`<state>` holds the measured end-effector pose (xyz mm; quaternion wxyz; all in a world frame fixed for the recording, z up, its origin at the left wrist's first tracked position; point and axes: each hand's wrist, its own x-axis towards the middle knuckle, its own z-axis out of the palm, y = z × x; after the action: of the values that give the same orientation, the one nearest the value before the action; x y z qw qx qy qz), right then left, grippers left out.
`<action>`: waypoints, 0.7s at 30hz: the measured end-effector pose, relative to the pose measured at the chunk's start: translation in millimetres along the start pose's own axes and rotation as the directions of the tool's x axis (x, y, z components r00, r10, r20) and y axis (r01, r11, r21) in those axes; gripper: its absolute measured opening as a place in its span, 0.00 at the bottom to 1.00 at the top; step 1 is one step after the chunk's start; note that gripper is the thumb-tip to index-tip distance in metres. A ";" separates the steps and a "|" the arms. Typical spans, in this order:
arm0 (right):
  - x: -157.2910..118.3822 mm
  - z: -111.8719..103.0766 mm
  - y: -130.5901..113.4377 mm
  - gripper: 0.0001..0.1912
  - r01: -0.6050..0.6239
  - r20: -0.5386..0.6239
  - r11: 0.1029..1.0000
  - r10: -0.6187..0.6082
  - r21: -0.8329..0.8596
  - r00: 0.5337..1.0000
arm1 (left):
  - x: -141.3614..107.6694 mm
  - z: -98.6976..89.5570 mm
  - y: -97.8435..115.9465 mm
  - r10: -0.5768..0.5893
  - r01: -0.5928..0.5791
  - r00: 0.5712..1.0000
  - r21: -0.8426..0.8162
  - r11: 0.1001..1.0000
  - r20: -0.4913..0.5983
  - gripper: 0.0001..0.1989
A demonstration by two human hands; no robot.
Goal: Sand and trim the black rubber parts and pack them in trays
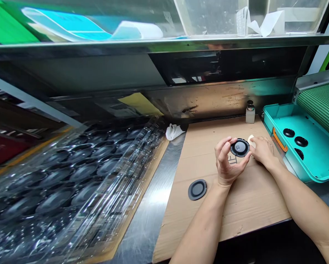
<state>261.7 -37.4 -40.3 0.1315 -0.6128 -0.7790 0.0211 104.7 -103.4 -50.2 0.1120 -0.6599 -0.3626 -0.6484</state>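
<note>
My left hand (228, 161) grips a round black disc (239, 147) by its edges, with the face turned toward the camera. Close beside it on the right, my right hand (262, 149) has its fingers closed on a small pale round pad (252, 140), near the disc's right edge. Both hands are above a brown cardboard sheet (205, 220). Another black disc (197, 189), with a wider rim, lies flat on the cardboard to the left of my left forearm.
Clear plastic trays of black round parts (79, 172) fill the left. A teal bin (322, 146) with several black discs stands right. A small bottle (250, 113) stands at the cardboard's back edge; a crumpled white cloth (174, 132) lies left of it. A metal shelf (164, 46) crosses above.
</note>
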 end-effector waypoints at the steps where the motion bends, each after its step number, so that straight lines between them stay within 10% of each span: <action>1: 0.0 0.1 0.0 0.17 0.000 -0.002 1.000 0.000 0.001 1.000 | 0.2 -0.1 0.4 0.000 0.000 1.000 0.003 1.000 0.007 0.51; 12: -0.9 -5.7 -1.9 0.19 -0.004 0.035 1.000 0.004 -0.009 0.999 | 1.5 -1.7 5.2 0.011 -0.011 1.000 0.025 1.000 0.010 0.48; 15: -1.3 -6.4 -2.5 0.18 -0.005 0.034 1.000 0.005 -0.017 0.999 | -4.9 -1.1 -6.5 -0.150 0.137 0.977 0.091 0.986 0.150 0.41; 21: -0.7 -2.1 -1.1 0.16 -0.019 0.005 1.000 0.019 -0.004 1.000 | -8.1 -2.1 -34.2 -0.708 0.363 0.635 0.690 0.627 0.309 0.26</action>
<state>261.3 -38.6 -38.2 0.1279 -0.6203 -0.7735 0.0224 82.5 -83.0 -68.5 -0.0166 -0.6047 -0.7418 -0.2894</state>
